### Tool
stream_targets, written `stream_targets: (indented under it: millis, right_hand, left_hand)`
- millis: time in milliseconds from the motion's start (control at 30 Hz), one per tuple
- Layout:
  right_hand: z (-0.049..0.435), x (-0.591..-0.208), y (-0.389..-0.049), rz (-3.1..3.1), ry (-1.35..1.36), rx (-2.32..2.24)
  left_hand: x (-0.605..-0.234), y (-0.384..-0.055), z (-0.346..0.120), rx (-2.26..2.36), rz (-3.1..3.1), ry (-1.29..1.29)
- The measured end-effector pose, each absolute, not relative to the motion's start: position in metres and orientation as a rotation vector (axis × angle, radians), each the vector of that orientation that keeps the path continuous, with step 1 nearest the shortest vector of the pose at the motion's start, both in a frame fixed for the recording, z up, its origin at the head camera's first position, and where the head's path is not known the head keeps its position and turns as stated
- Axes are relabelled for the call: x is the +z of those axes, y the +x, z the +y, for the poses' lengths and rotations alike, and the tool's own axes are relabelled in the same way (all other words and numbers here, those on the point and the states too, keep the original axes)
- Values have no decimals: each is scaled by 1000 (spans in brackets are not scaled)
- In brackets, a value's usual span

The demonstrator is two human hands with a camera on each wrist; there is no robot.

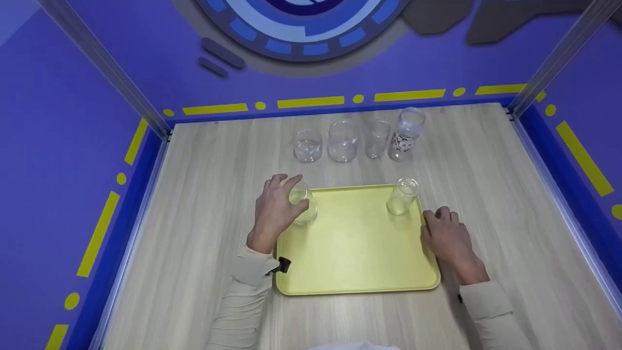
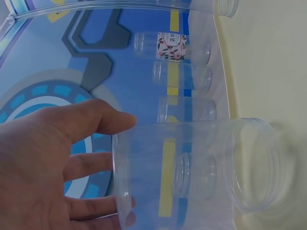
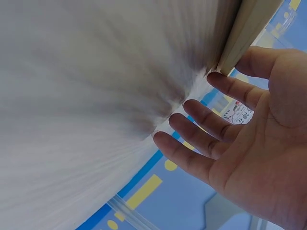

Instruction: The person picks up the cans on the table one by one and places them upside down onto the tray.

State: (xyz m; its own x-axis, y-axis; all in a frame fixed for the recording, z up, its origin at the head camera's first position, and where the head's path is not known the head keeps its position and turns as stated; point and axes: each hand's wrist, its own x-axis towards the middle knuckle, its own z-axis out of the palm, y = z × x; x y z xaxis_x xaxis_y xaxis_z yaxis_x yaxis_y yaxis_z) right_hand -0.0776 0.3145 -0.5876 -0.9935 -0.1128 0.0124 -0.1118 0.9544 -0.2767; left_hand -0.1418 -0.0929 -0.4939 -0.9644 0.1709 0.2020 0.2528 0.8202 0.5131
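My left hand point(image 1: 278, 204) holds a clear glass point(image 2: 172, 167) at the back left corner of the yellow tray point(image 1: 359, 243). In the left wrist view, the thumb lies on one side of its upper end and the fingers on the other. The glass's thick round base is right at the tray surface. At the tray's right edge, my right hand point(image 1: 449, 240) has the rim between thumb and index finger, as the right wrist view shows; its other fingers extend loosely by the tabletop. A second clear glass point(image 1: 402, 197) stands at the tray's back right corner.
Behind the tray stand a short glass jar point(image 1: 307, 146), a wider one point(image 1: 343, 142), a narrow glass point(image 1: 377, 139) and a tall glass with a printed label point(image 1: 406, 134). Blue panels point(image 1: 272, 87) enclose the wooden table point(image 1: 209, 194) at the back and sides.
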Motion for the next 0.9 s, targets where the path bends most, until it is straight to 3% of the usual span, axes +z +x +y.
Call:
stream_targets:
  millis: [900]
  right_hand:
    - [316,-590,-78,3080,-155,-438]
  left_hand:
    - [-495,-147,-84,-804,-2924,-414]
